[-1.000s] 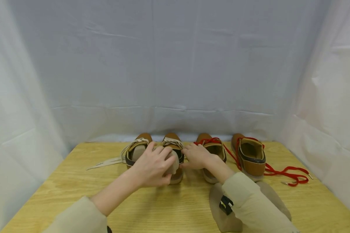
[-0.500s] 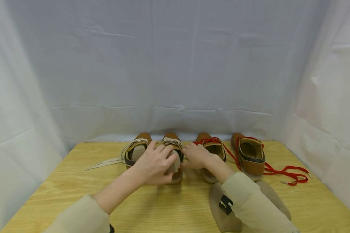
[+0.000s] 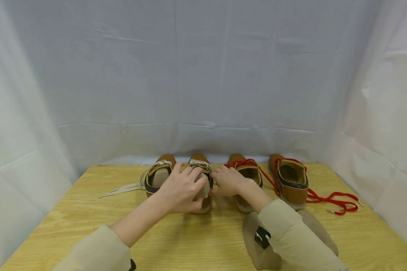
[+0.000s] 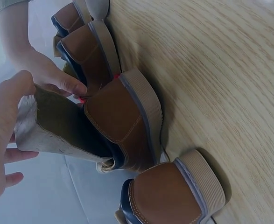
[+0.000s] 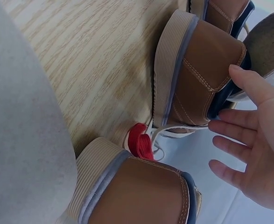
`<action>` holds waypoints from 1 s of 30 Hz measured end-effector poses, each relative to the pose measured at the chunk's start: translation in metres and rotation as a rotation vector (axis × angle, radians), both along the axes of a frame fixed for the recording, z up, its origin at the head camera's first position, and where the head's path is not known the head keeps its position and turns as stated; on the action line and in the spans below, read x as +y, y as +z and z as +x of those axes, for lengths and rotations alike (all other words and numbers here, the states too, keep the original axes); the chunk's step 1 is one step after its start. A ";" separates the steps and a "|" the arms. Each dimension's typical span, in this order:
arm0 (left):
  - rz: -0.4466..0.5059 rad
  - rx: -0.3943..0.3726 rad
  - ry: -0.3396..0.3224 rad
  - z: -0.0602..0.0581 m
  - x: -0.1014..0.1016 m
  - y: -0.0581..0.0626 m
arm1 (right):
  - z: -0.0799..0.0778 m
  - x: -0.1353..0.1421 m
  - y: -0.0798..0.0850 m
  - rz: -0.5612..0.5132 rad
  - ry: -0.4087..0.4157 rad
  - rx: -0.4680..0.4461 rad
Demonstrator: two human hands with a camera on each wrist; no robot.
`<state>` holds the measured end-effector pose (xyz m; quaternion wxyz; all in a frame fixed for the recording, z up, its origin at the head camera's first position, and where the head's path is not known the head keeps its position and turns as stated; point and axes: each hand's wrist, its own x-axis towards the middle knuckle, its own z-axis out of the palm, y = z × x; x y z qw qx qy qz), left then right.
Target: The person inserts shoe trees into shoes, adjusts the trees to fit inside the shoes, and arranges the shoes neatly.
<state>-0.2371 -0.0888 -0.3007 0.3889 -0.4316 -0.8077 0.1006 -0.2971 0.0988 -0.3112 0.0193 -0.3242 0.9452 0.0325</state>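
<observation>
My left hand (image 3: 183,190) grips a grey-beige insole (image 4: 27,123), thumb over its edge and fingers behind it. The insole stands tilted, its lower end inside the opening of a brown shoe (image 3: 199,162) with beige laces, second from the left. On that shoe's right side is my right hand (image 5: 263,144), its thumb at the dark collar near the heel and its fingers extended alongside. To the left stands a matching brown shoe (image 3: 167,159) with beige laces and a grey-beige piece in its opening. The deeper end of the held insole is hidden in the shoe.
Two brown shoes with red laces stand at the right, a nearer one (image 3: 248,177) beside my right hand and a farther one (image 3: 293,192). Red lace ends (image 3: 346,205) trail over the table. Flat grey-beige pieces (image 3: 251,241) lie under my right sleeve. A white sheet (image 3: 203,94) hangs behind.
My left hand has shifted slightly forward and to the right with the insole. The right hand keeps its place at the shoe's side.
</observation>
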 end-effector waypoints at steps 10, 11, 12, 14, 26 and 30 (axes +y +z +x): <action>0.006 0.003 0.039 -0.001 0.003 -0.002 | -0.001 0.000 0.000 -0.004 -0.003 -0.006; 0.009 0.004 0.040 -0.001 0.003 -0.003 | -0.002 0.000 -0.001 -0.006 -0.003 -0.007; 0.012 0.004 0.040 -0.001 0.003 -0.003 | -0.002 0.000 0.000 -0.006 -0.002 -0.006; 0.015 0.000 0.040 -0.001 0.003 -0.003 | -0.001 0.000 0.000 -0.007 -0.002 -0.004; 0.006 -0.022 0.078 -0.001 0.004 -0.003 | -0.001 -0.001 0.000 -0.015 -0.005 -0.004; 0.005 -0.034 0.097 -0.001 0.005 -0.003 | -0.002 0.000 -0.001 -0.010 -0.002 0.009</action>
